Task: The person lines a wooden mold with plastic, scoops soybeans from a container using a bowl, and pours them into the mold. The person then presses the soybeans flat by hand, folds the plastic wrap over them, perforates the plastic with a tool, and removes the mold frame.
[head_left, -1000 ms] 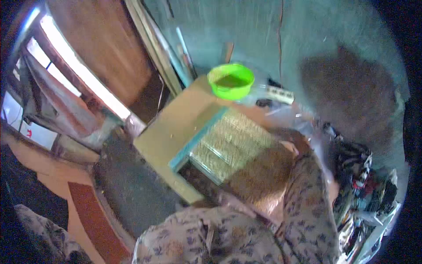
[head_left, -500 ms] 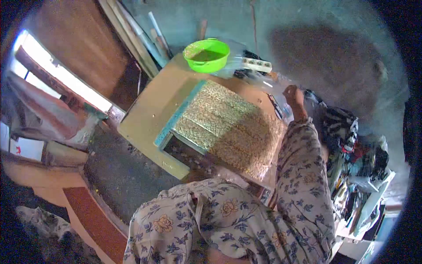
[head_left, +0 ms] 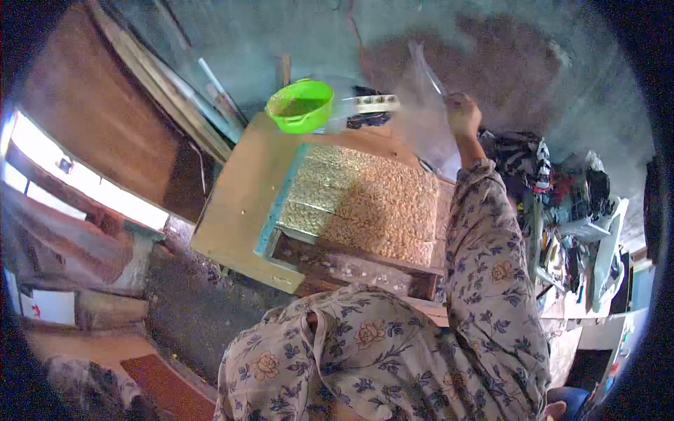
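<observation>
My right hand (head_left: 463, 116) is raised beyond the right side of the table, its fingers closed on a clear plastic bag (head_left: 423, 116) that hangs to its left, blurred. Below and to the left of the bag, a rectangular frame with a blue edge (head_left: 281, 200) lies on the table (head_left: 232, 189). Several rows of small pale pieces (head_left: 372, 200) fill most of the frame, too small to name. Along its near side is a dark open section (head_left: 351, 263) with scattered bits. My left hand does not show.
A green basin (head_left: 302, 109) stands at the table's far edge, beside a white power strip (head_left: 377, 104). Long boards and pipes (head_left: 217, 98) lean on the wall at the back left. A crowded heap of bags and cloth (head_left: 562, 203) is at the right.
My right hand has risen and now holds up the plastic bag, which has come away from the table's far right side. The view has shifted.
</observation>
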Demonstrator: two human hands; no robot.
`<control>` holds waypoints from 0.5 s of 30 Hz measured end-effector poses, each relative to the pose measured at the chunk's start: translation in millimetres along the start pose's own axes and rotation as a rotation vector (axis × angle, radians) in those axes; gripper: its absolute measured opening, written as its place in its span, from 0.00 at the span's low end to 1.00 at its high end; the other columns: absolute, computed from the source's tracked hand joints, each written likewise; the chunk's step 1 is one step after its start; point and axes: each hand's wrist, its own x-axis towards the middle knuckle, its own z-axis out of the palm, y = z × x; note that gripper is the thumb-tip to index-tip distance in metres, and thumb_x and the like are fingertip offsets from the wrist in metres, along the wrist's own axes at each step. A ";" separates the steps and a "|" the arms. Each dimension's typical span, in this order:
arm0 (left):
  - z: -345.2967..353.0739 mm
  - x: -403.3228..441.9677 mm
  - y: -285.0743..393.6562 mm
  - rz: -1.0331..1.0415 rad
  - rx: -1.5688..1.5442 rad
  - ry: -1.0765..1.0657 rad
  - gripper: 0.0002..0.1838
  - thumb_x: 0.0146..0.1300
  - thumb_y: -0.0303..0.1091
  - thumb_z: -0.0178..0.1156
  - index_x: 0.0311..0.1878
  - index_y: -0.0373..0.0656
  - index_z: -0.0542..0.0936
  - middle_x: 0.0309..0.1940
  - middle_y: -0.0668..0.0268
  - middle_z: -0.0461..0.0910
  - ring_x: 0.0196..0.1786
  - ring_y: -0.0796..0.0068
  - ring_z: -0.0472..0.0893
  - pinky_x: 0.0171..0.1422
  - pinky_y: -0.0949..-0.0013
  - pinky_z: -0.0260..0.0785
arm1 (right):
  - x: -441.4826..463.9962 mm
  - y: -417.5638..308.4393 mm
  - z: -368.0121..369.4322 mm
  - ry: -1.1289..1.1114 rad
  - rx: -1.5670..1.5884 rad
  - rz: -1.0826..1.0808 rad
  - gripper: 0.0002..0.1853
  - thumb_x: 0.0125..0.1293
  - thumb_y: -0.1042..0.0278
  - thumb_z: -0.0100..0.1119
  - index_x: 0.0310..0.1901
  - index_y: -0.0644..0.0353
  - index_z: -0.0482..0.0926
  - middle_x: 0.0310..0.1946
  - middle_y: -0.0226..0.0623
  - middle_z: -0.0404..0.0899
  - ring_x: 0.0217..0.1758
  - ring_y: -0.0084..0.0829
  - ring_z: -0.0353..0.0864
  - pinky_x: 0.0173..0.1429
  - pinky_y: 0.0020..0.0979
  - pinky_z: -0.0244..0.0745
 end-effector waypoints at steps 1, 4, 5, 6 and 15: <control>-0.9 2.0 0.7 0.013 -0.004 0.009 0.22 0.53 0.41 0.52 0.49 0.38 0.67 0.49 0.53 0.67 0.47 0.62 0.72 0.52 0.61 0.63 | -0.8 12.1 3.9 0.050 0.117 0.034 0.10 0.51 0.61 0.53 0.33 0.52 0.79 0.31 0.40 0.78 0.39 0.41 0.77 0.42 0.36 0.70; -6.0 4.6 7.2 0.065 0.008 0.045 0.22 0.53 0.41 0.52 0.49 0.38 0.67 0.49 0.53 0.67 0.47 0.62 0.71 0.52 0.61 0.63 | -0.2 -2.7 6.8 -0.267 -0.389 0.008 0.09 0.52 0.62 0.51 0.31 0.54 0.78 0.29 0.43 0.77 0.38 0.41 0.77 0.39 0.36 0.71; -8.0 3.9 12.1 0.084 0.005 0.058 0.22 0.53 0.40 0.52 0.49 0.38 0.67 0.49 0.53 0.67 0.47 0.62 0.71 0.52 0.61 0.63 | 1.5 -10.1 -1.0 -0.072 -0.177 -0.065 0.09 0.52 0.63 0.51 0.30 0.56 0.77 0.29 0.44 0.77 0.36 0.41 0.77 0.37 0.36 0.72; -8.6 4.2 15.1 0.092 0.004 0.072 0.22 0.53 0.40 0.52 0.49 0.38 0.67 0.49 0.53 0.67 0.47 0.63 0.71 0.52 0.61 0.63 | 8.9 -13.8 -3.7 -0.039 -0.295 -0.220 0.08 0.53 0.64 0.50 0.30 0.57 0.76 0.28 0.45 0.76 0.33 0.40 0.77 0.34 0.36 0.71; -10.5 15.5 45.8 0.218 0.008 0.166 0.21 0.52 0.38 0.53 0.48 0.39 0.67 0.49 0.53 0.66 0.46 0.63 0.71 0.52 0.62 0.64 | 44.4 -1.5 3.0 -0.160 0.126 -0.086 0.09 0.53 0.64 0.49 0.30 0.59 0.76 0.27 0.45 0.76 0.30 0.42 0.76 0.36 0.36 0.71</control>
